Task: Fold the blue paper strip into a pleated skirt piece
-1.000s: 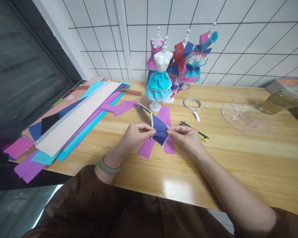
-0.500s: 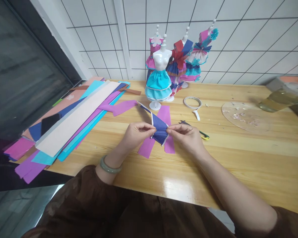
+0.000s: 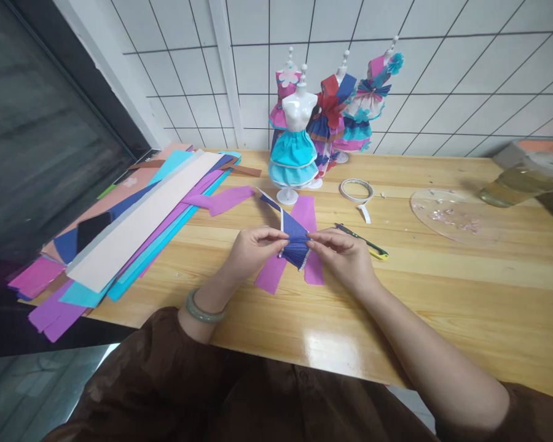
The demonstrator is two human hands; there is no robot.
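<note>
A dark blue strip with white edging is gathered into fine pleats at its lower end. My left hand pinches its left edge between thumb and fingers, and my right hand pinches the right edge. The strip's unpleated upper part slants up and to the left. Beneath it, purple pieces lie on the wooden table. Just beyond my right hand is a dark and yellow-green cutting tool, partly hidden by the hand.
Coloured strips are piled at the left. A mannequin in a turquoise skirt stands before other dressed ones by the tiled wall. Behind my right hand lies a tape roll; farther right are a clear plate and a cup.
My right hand has shifted slightly left along the blue strip's edge, uncovering more of the cutting tool. My left hand still pinches the other edge.
</note>
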